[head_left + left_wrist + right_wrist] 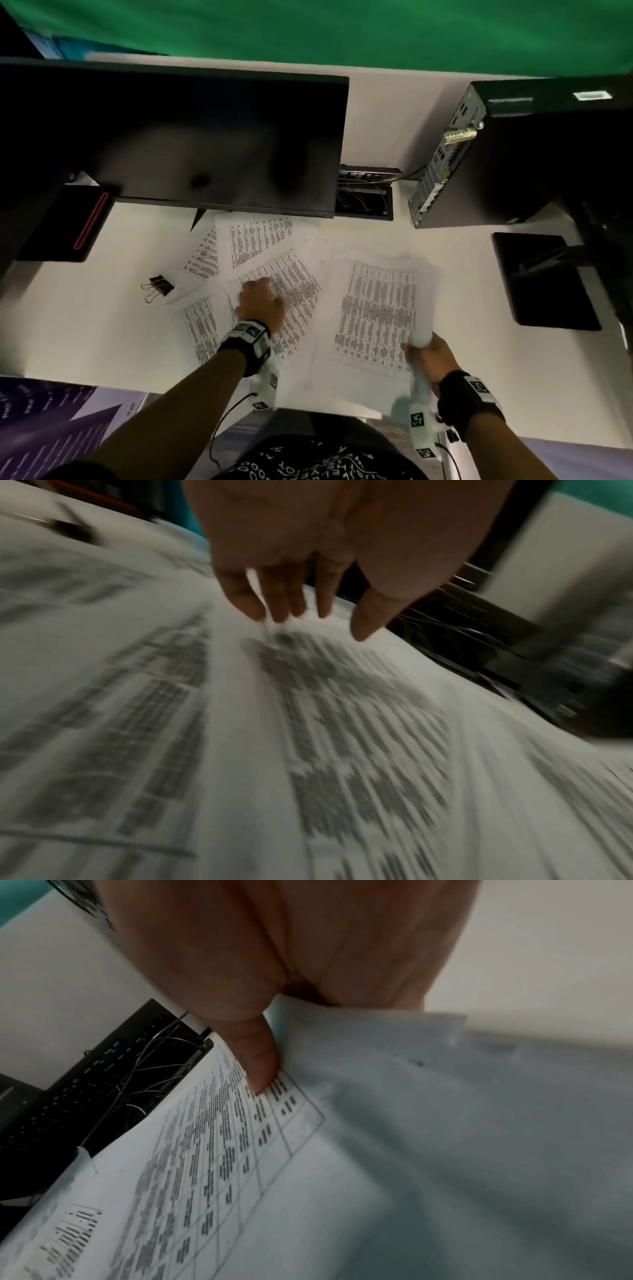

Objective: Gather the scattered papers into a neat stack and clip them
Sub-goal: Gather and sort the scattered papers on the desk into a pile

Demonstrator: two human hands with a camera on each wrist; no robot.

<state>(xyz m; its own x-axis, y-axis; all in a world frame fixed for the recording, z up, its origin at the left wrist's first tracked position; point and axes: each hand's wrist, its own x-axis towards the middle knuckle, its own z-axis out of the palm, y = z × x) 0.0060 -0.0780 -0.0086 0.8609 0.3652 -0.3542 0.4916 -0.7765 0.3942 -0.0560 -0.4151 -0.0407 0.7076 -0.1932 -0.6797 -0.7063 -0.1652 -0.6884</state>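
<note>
Several printed sheets point(274, 260) lie fanned out on the white desk point(102, 325) below the monitor. My left hand point(262, 298) reaches over them, and its straight fingers point(291, 604) touch a sheet point(342, 710); that view is blurred. My right hand point(430, 353) holds a bundle of papers point(376, 308) by its near right corner, lifted off the desk, with the thumb point(257, 1058) pressed on the top page point(212, 1150). A black binder clip point(160, 286) lies on the desk left of the sheets, apart from both hands.
A dark monitor point(171, 137) stands at the back, its edge over the far sheets. A black computer tower point(513, 154) is at the back right, with a cable tray point(364, 195) beside it. A black pad point(544, 281) lies at the right.
</note>
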